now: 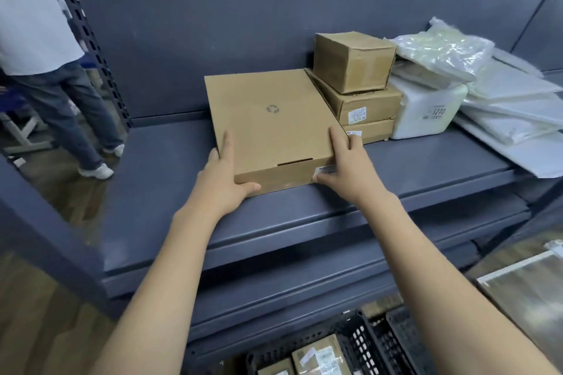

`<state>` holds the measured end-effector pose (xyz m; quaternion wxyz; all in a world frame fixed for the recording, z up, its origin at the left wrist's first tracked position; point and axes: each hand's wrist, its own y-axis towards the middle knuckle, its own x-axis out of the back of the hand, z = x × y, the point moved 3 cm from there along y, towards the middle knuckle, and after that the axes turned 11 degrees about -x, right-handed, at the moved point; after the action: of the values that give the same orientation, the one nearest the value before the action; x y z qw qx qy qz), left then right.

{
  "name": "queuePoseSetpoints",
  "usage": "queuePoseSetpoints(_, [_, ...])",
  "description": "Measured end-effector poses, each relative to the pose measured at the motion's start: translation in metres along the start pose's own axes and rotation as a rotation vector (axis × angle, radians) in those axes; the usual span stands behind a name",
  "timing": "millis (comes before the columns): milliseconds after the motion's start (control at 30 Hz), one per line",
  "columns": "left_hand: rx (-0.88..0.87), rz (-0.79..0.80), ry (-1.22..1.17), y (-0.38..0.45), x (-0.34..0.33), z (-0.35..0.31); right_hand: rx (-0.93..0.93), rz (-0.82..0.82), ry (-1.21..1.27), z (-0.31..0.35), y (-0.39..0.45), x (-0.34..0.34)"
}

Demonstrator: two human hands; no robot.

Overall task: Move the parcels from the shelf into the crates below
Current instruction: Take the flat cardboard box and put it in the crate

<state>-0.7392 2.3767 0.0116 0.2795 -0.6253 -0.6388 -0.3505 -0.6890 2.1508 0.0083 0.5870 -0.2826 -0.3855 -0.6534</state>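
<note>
Both hands — left hand (224,175), right hand (347,166) — grip the flat cardboard box (269,128) (recycling mark on top) on the shelf (426,161).

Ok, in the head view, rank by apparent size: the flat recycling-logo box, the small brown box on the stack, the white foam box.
1. Flat recycling-logo box, though nearest the camera.
2. and 3. White foam box and small brown box look alike; unranked.

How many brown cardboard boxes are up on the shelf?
4. The big flat brown cardboard box is held by the left hand and right hand. Right of it, a small cube box tops two flat stacked boxes. More may hide behind.
</note>
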Motion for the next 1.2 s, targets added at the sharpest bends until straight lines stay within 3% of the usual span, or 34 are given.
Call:
queuePoseSetpoints(233, [-0.122,-0.167,0.032,-0.071,-0.009,-0.009,0.049,-0.042,0.195,-0.009,-0.07,0.004])
queuePoseSetpoints(600, [-0.147,-0.359,0.072,-0.18,-0.058,-0.053,0.105,0.188,0.385,-0.07,-0.143,0.055])
queuePoseSetpoints(800, [-0.204,-0.296,0.144,-0.239,-0.111,-0.103,0.014,0.422,0.585,-0.129,-0.149,0.095])
queuePoseSetpoints(900, [-0.147,-0.253,0.124,-0.258,-0.137,-0.12,-0.031,0.558,0.705,-0.152,-0.153,0.108])
queuePoseSetpoints(1067, [-0.059,-0.229,-0.015,-0.274,-0.15,-0.135,-0.099,0.597,0.827,-0.176,-0.167,0.115])
queuePoseSetpoints(1200, [0.065,-0.115,-0.128,-0.276,-0.142,-0.141,-0.137,0.605,0.844,-0.186,-0.172,0.118])
